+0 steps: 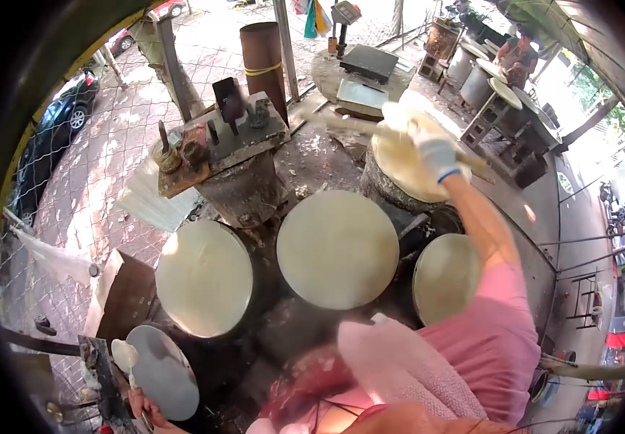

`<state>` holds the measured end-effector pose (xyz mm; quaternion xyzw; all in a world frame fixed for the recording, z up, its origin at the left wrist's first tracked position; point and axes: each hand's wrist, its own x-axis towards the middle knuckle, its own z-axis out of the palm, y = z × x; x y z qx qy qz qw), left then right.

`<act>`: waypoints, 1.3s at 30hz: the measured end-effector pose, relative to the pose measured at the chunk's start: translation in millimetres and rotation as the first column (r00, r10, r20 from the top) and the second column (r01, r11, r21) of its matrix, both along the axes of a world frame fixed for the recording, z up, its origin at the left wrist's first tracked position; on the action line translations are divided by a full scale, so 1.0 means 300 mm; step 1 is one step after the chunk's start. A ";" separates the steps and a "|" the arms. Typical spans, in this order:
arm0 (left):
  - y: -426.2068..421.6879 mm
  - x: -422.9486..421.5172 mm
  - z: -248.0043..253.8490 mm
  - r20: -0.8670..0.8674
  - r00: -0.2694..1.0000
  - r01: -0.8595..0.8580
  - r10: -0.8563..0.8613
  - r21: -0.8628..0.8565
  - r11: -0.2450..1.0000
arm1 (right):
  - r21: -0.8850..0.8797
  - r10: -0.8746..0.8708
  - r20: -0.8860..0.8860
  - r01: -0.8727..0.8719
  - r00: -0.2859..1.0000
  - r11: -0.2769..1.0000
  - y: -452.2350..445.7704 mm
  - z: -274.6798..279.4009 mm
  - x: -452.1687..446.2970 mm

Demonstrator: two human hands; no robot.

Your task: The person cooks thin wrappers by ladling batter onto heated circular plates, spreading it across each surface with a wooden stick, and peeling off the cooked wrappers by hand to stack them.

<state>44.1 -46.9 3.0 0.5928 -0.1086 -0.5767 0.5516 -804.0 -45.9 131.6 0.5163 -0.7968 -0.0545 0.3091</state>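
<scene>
My right hand, in a white glove with a blue cuff, is closed around a long wooden stick at the upper right. The stick is blurred. Beneath it, pale round sheets lie on a drum-like stand. At the lower left, my left hand grips the handle of a ladle whose round head is coated in cream-coloured batter. Beside the ladle is a bare grey round plate. Pale layers cover the left round plate, the middle one and the right one.
A stump table holds jars and tools. Behind it stands a rusty pipe. A scale sits on the back table. Another person works among drums at the far right. Wire fencing runs along the left.
</scene>
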 end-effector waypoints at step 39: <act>-0.116 0.942 -0.282 0.963 0.030 0.301 -0.268 0.247 0.921 | 0.333 -0.367 0.930 -0.501 0.033 0.799 0.000 -0.678 2.797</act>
